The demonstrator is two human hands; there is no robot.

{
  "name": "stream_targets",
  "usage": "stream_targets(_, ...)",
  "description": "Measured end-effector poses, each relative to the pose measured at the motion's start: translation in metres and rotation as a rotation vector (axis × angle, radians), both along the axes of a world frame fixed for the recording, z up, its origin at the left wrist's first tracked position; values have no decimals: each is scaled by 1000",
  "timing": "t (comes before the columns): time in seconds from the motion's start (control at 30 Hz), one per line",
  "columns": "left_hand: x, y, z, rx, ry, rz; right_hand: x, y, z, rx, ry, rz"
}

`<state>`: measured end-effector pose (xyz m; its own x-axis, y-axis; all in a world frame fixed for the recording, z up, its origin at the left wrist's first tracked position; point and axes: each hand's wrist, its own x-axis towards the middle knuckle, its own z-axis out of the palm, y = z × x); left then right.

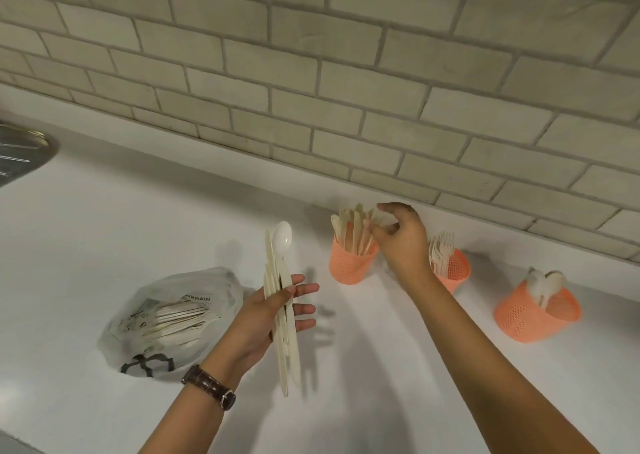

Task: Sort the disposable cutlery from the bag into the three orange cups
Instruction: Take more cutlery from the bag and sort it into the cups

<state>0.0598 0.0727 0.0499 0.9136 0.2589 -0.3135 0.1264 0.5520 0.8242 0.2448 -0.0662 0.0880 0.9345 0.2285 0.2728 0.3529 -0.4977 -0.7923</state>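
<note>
My left hand [273, 318] grips a bundle of cream cutlery [282, 301] upright, a white spoon bowl on top. My right hand [401, 242] hovers over the left orange cup [349, 266], which holds several knives [353, 228]; its fingers are loosely curled beside the knife tips, and I cannot tell whether they hold one. The middle orange cup [455, 271] holds forks, partly hidden by my right wrist. The right orange cup [535, 315] holds spoons. A clear plastic bag [166, 318] with more cutlery lies on the white counter at the left.
A grey tiled wall [311, 72] rises right behind the cups. A metal sink rim [24, 152] shows at the far left edge. The white counter [104, 228] stretches between sink and cups.
</note>
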Motion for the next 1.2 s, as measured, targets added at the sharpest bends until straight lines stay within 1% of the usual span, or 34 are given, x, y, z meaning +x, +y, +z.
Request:
stream_targets(0.03,1,-2,1,8,2,-10,-12,-2,4,8,-21,36)
stream_targets(0.07,3,-4,2,16,4,-24,-27,-4,6,20,17,94)
stream_targets(0.17,8,-14,6,55,0,-89,-67,-7,7,38,304,307)
stream_targets(0.2,8,-18,7,77,-3,-116,-73,-7,3,36,362,341)
stream_targets(0.27,10,-24,8,131,-15,-169,-80,-8,-3,35,418,355)
stream_targets(0.37,11,-30,9,183,-27,-201,-80,-10,-7,73,475,321)
stream_targets(0.47,10,-29,10,186,-30,-210,-76,-11,-4,82,490,343)
stream_targets(0.57,8,-26,9,213,-19,-219,-75,-8,0,47,528,375)
stream_targets(0.7,7,-24,9,219,-23,-210,-71,-3,6,37,675,450)
stream_targets(0.77,6,-21,7,189,-11,-190,-60,-5,14,80,726,451)
stream_targets(0.83,4,-16,4,134,-3,-163,-42,-8,29,236,713,336)
stream_targets(0.87,3,-13,3,119,6,-144,-31,-10,37,331,649,241)
stream_targets(0.93,-2,-10,0,106,39,-114,-8,-12,50,456,418,45)
stream_targets(1.0,-5,-10,0,55,61,-105,12,-9,55,481,212,-45)
stream_targets(1.03,-6,-11,0,9,64,-107,20,-5,50,458,158,-56)
stream_targets(1.07,-7,-11,-1,-45,59,-111,25,1,42,393,134,-63)
stream_targets(1.13,-8,-10,-1,-128,35,-136,32,10,16,218,156,-81)
stream_targets(1.2,-9,-8,0,-165,13,-174,30,13,-7,21,205,-105)
